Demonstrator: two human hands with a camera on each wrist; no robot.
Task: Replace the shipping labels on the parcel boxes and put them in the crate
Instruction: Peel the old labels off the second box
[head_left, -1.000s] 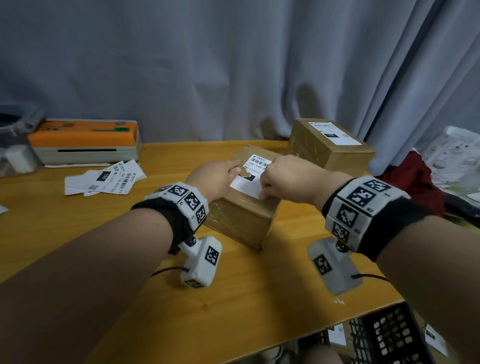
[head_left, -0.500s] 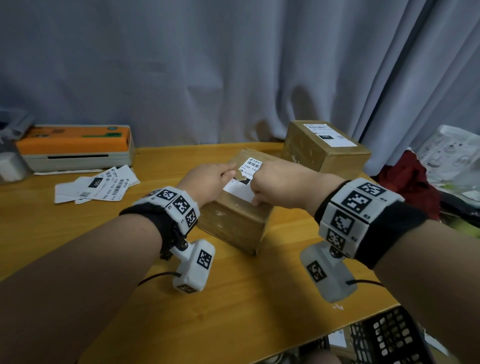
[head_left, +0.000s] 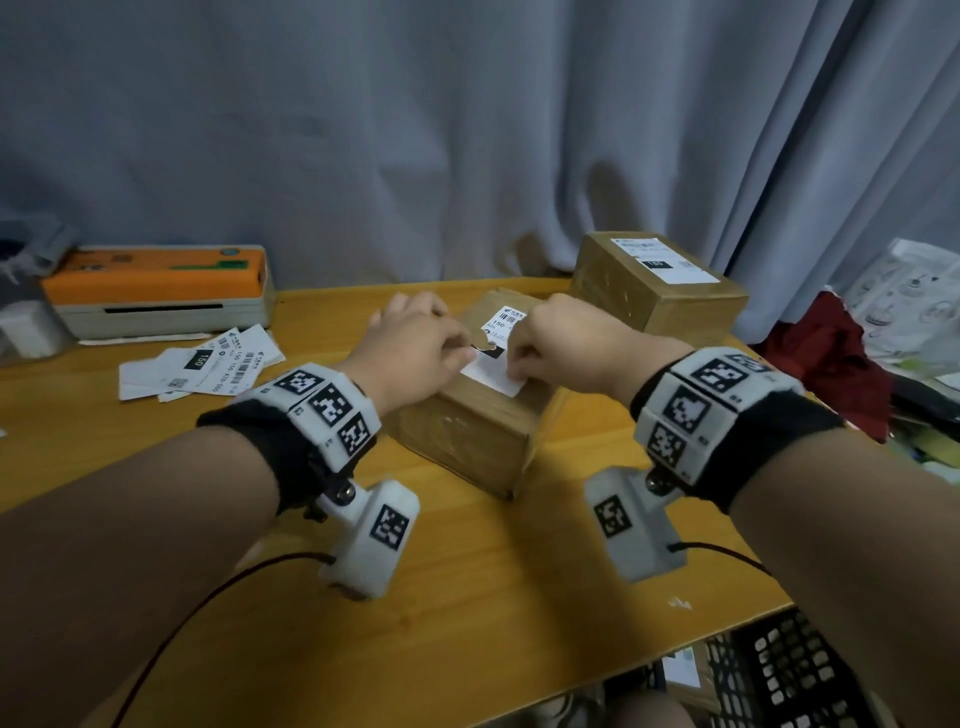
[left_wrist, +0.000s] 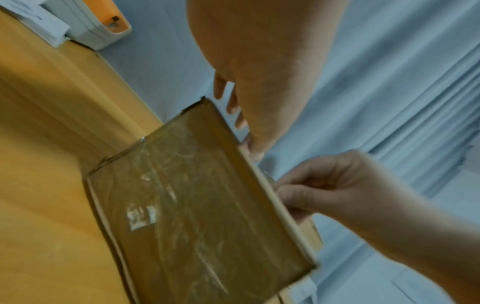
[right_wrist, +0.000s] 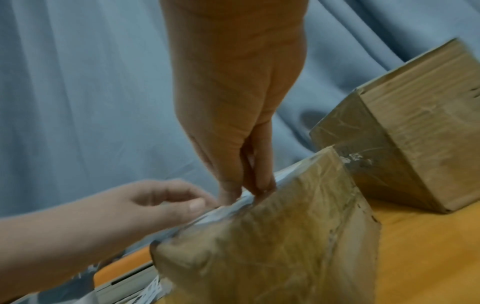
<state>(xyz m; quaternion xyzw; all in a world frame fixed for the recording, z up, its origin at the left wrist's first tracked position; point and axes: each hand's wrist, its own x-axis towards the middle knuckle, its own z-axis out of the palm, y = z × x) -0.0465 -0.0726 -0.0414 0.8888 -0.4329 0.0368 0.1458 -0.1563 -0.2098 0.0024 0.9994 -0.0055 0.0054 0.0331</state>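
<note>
Table (head_left: 467, 597): wooden top carrying everything, grey curtain (head_left: 467, 130) hanging behind it.
Printer (head_left: 156, 291): orange-topped, far left, loose labels (head_left: 200, 364) spread just in front of it.
Far box (head_left: 657, 286): taped cardboard, far right, label on its top.
Near box (head_left: 467, 431): middle of the table, between both hands, white label (head_left: 493, 371) on top.
Crate (head_left: 784, 675): black mesh, below the near right table edge.
Left hand (head_left: 415, 348): lies on the box top, fingers loosely spread, thumb tip at the label's left edge.
Right hand (head_left: 561, 345): fingers curled, thumb and forefinger pinching the label.
</note>
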